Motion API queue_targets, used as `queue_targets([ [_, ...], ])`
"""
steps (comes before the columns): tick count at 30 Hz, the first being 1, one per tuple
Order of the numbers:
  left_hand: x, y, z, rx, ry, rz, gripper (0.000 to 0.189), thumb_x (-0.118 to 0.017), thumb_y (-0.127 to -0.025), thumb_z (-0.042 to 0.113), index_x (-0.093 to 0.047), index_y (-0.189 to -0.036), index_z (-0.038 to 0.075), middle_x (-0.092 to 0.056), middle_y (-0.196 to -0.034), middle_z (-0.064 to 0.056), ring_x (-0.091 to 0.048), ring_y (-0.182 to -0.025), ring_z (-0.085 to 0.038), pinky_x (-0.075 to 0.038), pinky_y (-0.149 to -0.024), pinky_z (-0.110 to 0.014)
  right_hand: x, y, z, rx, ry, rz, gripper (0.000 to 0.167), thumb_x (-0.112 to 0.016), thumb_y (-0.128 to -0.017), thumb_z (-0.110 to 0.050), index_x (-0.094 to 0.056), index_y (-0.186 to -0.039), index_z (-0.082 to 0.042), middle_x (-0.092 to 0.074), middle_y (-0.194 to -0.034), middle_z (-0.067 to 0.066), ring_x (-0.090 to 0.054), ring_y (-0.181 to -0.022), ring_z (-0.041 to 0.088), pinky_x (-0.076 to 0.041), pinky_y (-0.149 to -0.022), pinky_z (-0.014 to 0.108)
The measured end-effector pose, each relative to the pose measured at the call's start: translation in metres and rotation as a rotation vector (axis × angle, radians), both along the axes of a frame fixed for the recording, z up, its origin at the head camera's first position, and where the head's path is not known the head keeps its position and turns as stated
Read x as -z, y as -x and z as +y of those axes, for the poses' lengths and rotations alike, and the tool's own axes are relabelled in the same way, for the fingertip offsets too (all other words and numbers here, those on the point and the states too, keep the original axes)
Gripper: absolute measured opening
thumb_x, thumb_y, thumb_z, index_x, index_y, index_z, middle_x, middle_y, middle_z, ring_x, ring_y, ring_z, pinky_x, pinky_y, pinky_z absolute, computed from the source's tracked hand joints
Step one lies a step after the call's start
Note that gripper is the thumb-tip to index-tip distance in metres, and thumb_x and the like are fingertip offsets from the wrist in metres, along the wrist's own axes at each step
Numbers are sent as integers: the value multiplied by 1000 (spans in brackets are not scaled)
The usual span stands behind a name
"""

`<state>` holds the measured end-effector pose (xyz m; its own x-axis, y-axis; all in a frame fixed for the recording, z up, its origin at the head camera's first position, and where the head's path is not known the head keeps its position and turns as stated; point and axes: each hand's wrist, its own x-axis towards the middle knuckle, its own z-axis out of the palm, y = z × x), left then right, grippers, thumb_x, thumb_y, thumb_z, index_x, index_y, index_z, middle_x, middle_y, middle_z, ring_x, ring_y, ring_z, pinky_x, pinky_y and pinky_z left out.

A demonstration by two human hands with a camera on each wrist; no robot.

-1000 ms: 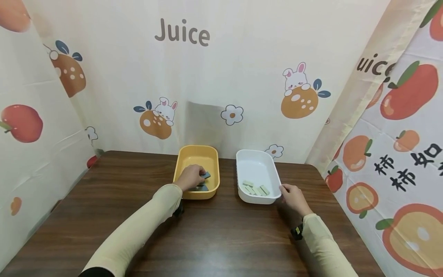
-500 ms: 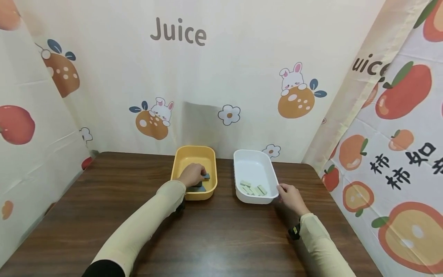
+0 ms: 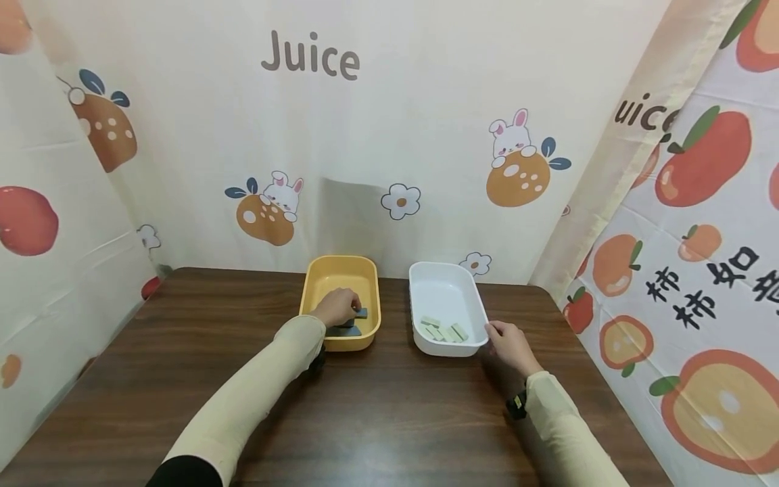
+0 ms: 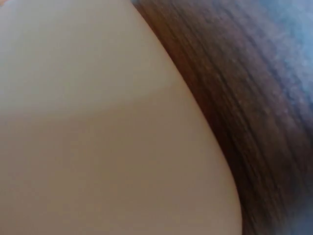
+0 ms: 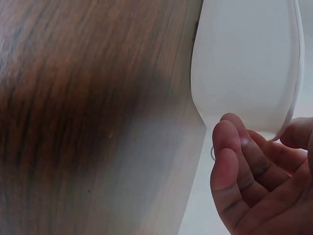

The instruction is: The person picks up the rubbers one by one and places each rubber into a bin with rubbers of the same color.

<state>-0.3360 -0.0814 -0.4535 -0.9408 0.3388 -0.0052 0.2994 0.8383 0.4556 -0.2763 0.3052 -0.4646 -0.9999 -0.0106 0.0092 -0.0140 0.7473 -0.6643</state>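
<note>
In the head view, my left hand (image 3: 337, 308) reaches down into a yellow tray (image 3: 376, 325). Its bent fingers pinch the near end of a small blue-grey block (image 3: 362, 313), and the fingertips are partly hidden. More blue-grey pieces (image 3: 347, 331) lie under that hand at the tray's near end. My right hand (image 3: 510, 346) grips the near right corner of a white tray (image 3: 447, 350). In the right wrist view, the thumb sits at the rim and curled fingers (image 5: 227, 169) lie against the outside wall. Several pale green blocks (image 3: 450, 333) lie inside the white tray.
Both trays stand side by side near the back of a dark wooden table (image 3: 377, 419), a gap between them. Behind the table hangs a fruit-print curtain (image 3: 365, 135). The left wrist view holds mostly a sleeve (image 4: 98, 122) and wood grain.
Within the yellow tray, the pinched blue-grey block has shifted slightly right and lower, then held nearly still. My right hand stays at the white tray's corner. The head view has turned slightly right.
</note>
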Motion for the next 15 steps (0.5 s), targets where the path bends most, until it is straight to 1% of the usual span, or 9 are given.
queue_targets([
  [3, -1, -2, -3, 4, -12, 9, 16, -62, -90, 7, -74, -101, 6, -72, -104, -9, -66, -93, -24, -53, -83, -39, -2, 1, 1, 0, -1, 3, 35, -44, -102, -17, -62, -121, 6, -63, -73, 10, -56, -63, 16, -45, -60, 29],
  [6, -3, -6, -4, 0, -43, 23, 21, -60, -92, 13, -73, -106, 5, -71, -108, -10, -66, -98, -26, -53, -86, -42, -2, 0, 5, 22, -9, -9, 37, -45, -102, -19, -61, -123, 7, -63, -73, 11, -56, -63, 16, -45, -60, 30],
  [8, -6, -9, -4, -19, -70, 20, 25, -58, -94, 16, -71, -112, 4, -70, -113, -12, -65, -103, -28, -52, -89, -44, -3, -1, 8, 37, -16, -19, 38, -45, -103, -21, -60, -124, 7, -64, -76, 12, -57, -64, 16, -45, -60, 29],
  [10, -9, -13, -5, -49, -85, 13, 29, -57, -95, 17, -68, -117, 3, -69, -117, -13, -65, -102, -29, -52, -88, -44, -5, -2, 10, 44, -19, -23, 40, -46, -103, -23, -58, -126, 7, -65, -79, 13, -58, -64, 16, -45, -60, 29],
  [13, -14, -18, -6, -93, -82, 22, 32, -56, -96, 18, -66, -122, 3, -68, -120, -13, -66, -98, -26, -52, -86, -42, -10, -4, 11, 60, -19, -1, 42, -47, -102, -25, -58, -125, 7, -67, -87, 16, -60, -67, 16, -47, -60, 29],
  [15, -17, -20, -8, -117, -78, 31, 34, -56, -96, 21, -65, -124, 4, -68, -121, -12, -66, -93, -23, -52, -84, -41, -14, -4, 11, 78, -35, 34, 43, -47, -102, -27, -59, -124, 7, -68, -94, 19, -62, -74, 20, -49, -64, 31],
])
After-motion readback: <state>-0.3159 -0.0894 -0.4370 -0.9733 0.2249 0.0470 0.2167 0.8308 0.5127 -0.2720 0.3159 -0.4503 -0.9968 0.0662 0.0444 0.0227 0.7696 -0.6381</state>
